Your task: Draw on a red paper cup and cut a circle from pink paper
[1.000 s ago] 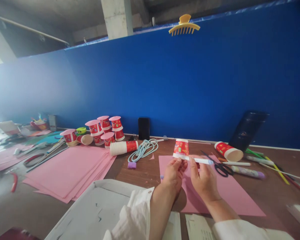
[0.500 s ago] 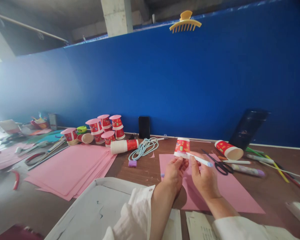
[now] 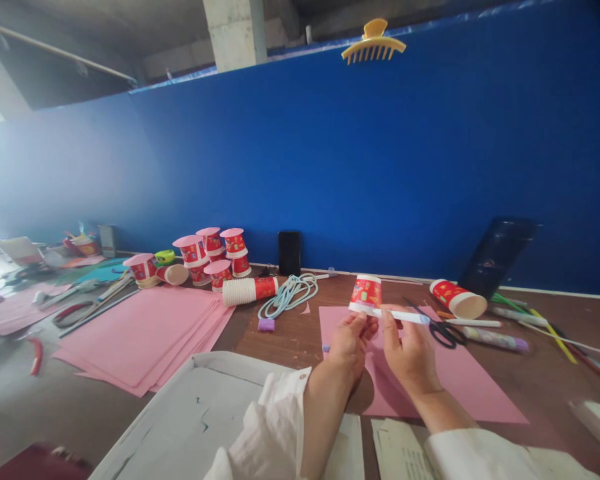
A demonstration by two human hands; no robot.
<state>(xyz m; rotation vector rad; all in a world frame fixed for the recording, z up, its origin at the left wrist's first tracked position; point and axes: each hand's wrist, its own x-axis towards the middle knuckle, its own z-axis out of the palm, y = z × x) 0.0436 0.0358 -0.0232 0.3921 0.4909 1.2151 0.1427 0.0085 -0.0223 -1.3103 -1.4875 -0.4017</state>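
My left hand [image 3: 351, 340] is closed on the lower edge of a red patterned paper cup [image 3: 367, 291], held with its narrower end up and tilted a little. My right hand [image 3: 411, 350] pinches a white marker [image 3: 404, 316] with a bluish far end. The marker lies nearly level, its left end at the cup's lower rim; whether it touches cannot be made out. Under both hands is a pink paper sheet [image 3: 460, 380]. Black-handled scissors [image 3: 444, 333] rest on the sheet's right side.
Another red cup [image 3: 457, 299] lies on its side before a dark bottle [image 3: 497, 257]. Leftward are a cup stack [image 3: 250, 291], a pale blue cord [image 3: 290, 293], pink-topped cups [image 3: 190, 250] and pink sheets [image 3: 140, 333]. A white tray [image 3: 195, 407] sits in front.
The marker has swung from a slant to nearly level, its bluish end rising. The cup and my left hand stay in almost the same place.
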